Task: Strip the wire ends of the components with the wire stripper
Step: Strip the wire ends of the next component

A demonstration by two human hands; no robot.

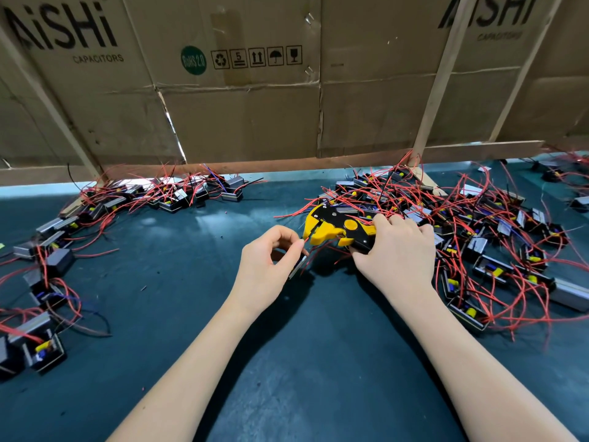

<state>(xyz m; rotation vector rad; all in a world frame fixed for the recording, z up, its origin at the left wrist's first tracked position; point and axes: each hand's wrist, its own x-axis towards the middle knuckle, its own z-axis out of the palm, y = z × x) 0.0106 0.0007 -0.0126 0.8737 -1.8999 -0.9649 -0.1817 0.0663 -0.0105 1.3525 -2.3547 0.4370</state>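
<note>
I'm looking down at a dark teal worktop [191,314], with a flattened cardboard wall [242,116] behind it. Printing up there reads "AiSHi CAPACITORS" at left, and the same brand again at right, cut off by the top edge and blurred. Between them sits a green round "RoHS 2.0" mark [193,60] and a row of 5 handling symbols [256,57], one showing the numeral 5.

My right hand [396,250] is wrapped around the handles of the yellow-and-black wire stripper [334,229], fingers clenched over the grips so I can't see the handles themselves. The tool's jaws point left, parted slightly. My left hand [267,263] pinches a red wire end [306,239] between thumb and forefinger, right at the stripper's mouth; whether the tip is inside the jaws I can't tell. A small grey component [298,266] hangs under those fingers, mostly hidden by the hand.

A heap of black boxed components [478,244] with tangled red leads lies to the right, touching the stripper. Another strewn group [105,212] curves along the left, running off the edge.
</note>
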